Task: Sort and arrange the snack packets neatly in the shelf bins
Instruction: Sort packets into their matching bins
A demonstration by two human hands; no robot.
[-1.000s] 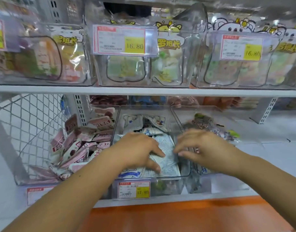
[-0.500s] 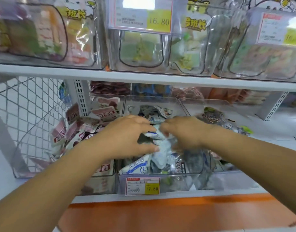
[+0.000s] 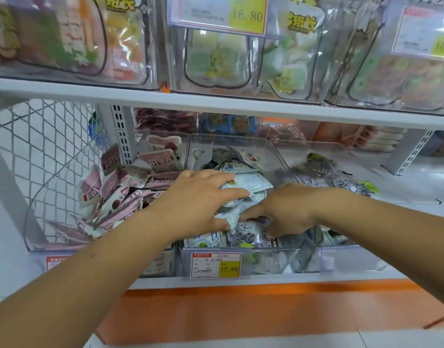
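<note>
A clear middle bin [image 3: 266, 259] on the lower shelf holds a loose heap of white and blue snack packets [image 3: 251, 182]. My left hand [image 3: 201, 199] lies over the heap, fingers curled on top and thumb underneath, gripping a bunch of them. My right hand [image 3: 288, 209] comes in from the right, its blurred fingers pointing left and pushing into the same heap. A dark purple packet [image 3: 246, 237] lies at the front of this bin, just under my right hand. Pink packets [image 3: 110, 197] fill the left bin, and dark purple packets [image 3: 324, 177] sit in the right bin.
A white upper shelf board [image 3: 216, 104] hangs close above the bins and carries clear boxes of larger snack bags. A price tag [image 3: 216, 266] reading 17.80 is clipped to the middle bin's front. A wire mesh panel [image 3: 40, 146] closes the left side. An orange ledge [image 3: 241, 310] runs below.
Both hands went from lying flat on the white packets to bunching them together. The right hand has dropped lower and further front in the bin. The view has moved closer.
</note>
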